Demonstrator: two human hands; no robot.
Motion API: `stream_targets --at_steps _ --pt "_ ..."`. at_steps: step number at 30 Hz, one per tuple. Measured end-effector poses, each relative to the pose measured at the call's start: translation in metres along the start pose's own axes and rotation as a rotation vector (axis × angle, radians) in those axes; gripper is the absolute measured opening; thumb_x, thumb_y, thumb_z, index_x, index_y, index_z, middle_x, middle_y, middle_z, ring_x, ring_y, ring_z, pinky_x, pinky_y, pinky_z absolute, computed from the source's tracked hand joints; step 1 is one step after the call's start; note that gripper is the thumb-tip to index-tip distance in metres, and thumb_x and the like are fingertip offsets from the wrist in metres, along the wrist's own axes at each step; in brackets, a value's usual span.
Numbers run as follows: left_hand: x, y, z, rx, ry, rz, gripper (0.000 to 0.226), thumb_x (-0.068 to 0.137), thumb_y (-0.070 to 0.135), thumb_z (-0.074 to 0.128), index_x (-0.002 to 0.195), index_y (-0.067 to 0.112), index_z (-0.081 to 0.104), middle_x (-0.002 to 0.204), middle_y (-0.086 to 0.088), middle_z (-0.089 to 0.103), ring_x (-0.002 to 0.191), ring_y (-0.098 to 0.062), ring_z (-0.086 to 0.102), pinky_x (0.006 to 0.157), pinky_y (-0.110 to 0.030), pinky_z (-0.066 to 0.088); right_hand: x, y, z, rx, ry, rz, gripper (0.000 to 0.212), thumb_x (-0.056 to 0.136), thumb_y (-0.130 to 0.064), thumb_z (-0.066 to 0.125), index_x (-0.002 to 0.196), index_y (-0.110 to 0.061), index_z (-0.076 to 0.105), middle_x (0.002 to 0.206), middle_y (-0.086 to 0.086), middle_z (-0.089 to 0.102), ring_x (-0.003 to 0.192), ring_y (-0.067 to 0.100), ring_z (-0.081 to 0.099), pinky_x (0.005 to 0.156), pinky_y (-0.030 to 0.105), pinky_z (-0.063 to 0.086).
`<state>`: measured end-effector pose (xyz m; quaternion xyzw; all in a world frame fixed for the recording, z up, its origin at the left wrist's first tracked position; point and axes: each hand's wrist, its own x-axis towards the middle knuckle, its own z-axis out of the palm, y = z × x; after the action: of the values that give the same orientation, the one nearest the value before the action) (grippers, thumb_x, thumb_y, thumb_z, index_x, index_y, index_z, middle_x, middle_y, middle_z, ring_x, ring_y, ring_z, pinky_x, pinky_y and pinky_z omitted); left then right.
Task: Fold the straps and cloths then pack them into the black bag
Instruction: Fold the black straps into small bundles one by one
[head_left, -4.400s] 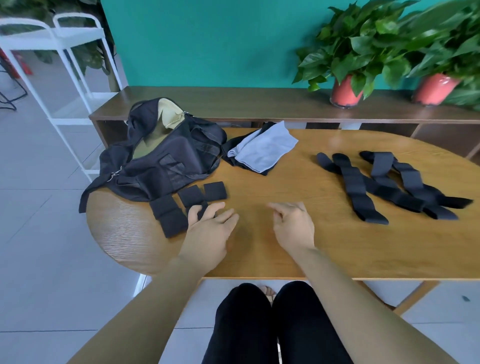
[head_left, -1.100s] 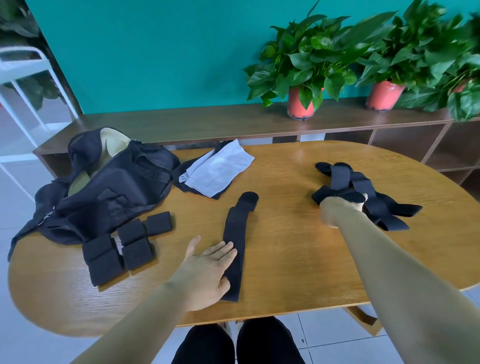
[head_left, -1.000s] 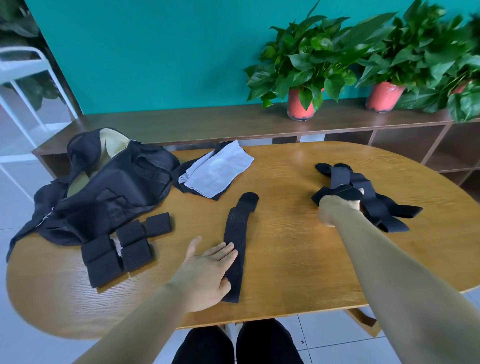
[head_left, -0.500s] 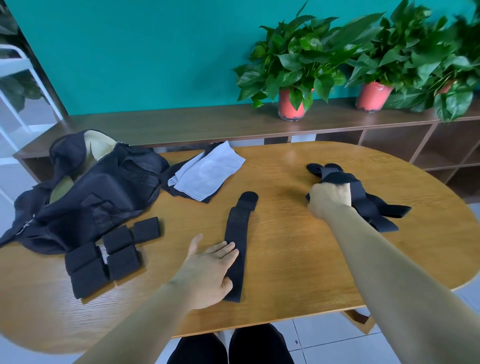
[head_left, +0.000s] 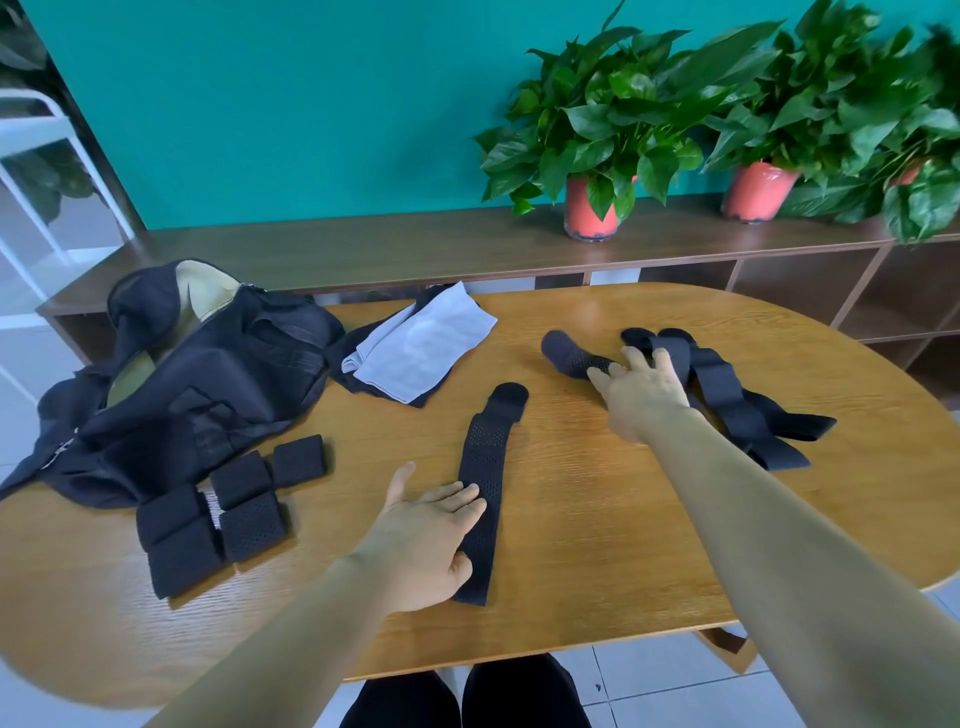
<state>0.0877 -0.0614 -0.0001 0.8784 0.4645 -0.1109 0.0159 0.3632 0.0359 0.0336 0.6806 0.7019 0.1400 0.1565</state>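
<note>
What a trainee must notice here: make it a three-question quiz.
1. True or false: the left hand lies flat on the near part of the laid-out strap.
2. Relative to the black bag, the grey cloth lies: A) inside it; B) beside it; C) under it.
3. Fill in: the right hand rests on the heap of unfolded ____.
Key: 1 true; 2 B; 3 straps.
</note>
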Motion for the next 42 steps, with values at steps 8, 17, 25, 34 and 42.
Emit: stream_targets --at_steps 8,17,25,34,42 --pt "-0.002 0.001 0.000 0.003 0.009 0.000 0.061 0.094 0.036 0.031 0.152 0.025 0.015 0.160 0.007 0.009 0.146 -0.006 0.008 0.108 -0.051 -0.022 -0.004 -0.004 0.004 0.022 -0.203 0.018 0.061 0.084 -0.007 0.042 0.142 -0.022 0.030 0.141 0.003 0.044 0.141 0.029 0.009 0.106 0.051 0.017" --pt "-0.010 0.005 -0.001 0.025 0.054 -0.015 0.060 0.095 0.040 0.031 0.152 0.025 0.017 0.160 0.007 0.013 0.145 -0.007 0.012 0.108 -0.051 -0.020 -0.029 -0.025 -0.008 0.182 -0.110 0.022 0.064 0.084 -0.005 0.040 0.144 -0.022 0.026 0.131 0.004 0.053 0.144 0.026 0.006 0.109 0.048 0.017" --pt "-0.026 -0.001 0.005 -0.064 0.129 0.004 0.063 0.093 0.053 0.020 0.151 0.027 0.019 0.160 0.010 0.009 0.146 -0.004 0.003 0.109 -0.047 -0.017 -0.072 -0.076 -0.036 0.400 0.099 -0.187 0.051 0.100 -0.042 0.031 0.148 -0.029 0.021 0.151 -0.004 0.035 0.145 0.020 0.005 0.114 0.046 0.014" --pt "-0.026 -0.007 0.020 -0.080 0.119 0.038 0.075 0.084 0.062 0.009 0.150 0.029 0.023 0.159 0.011 0.014 0.145 -0.003 0.009 0.108 -0.043 -0.015 -0.067 -0.117 -0.014 0.381 -0.083 -0.305 0.051 0.098 -0.043 0.031 0.148 -0.032 0.026 0.157 -0.001 0.020 0.145 0.024 -0.002 0.114 0.049 0.007" --pt "-0.025 -0.014 0.022 -0.107 0.130 0.070 0.075 0.083 0.063 0.012 0.151 0.032 0.021 0.159 0.013 0.011 0.144 -0.001 0.007 0.107 -0.041 -0.016 -0.025 -0.114 -0.017 0.297 -0.153 -0.236 0.050 0.100 -0.045 0.025 0.149 -0.037 0.019 0.157 -0.001 0.018 0.145 0.027 -0.009 0.114 0.053 0.006"
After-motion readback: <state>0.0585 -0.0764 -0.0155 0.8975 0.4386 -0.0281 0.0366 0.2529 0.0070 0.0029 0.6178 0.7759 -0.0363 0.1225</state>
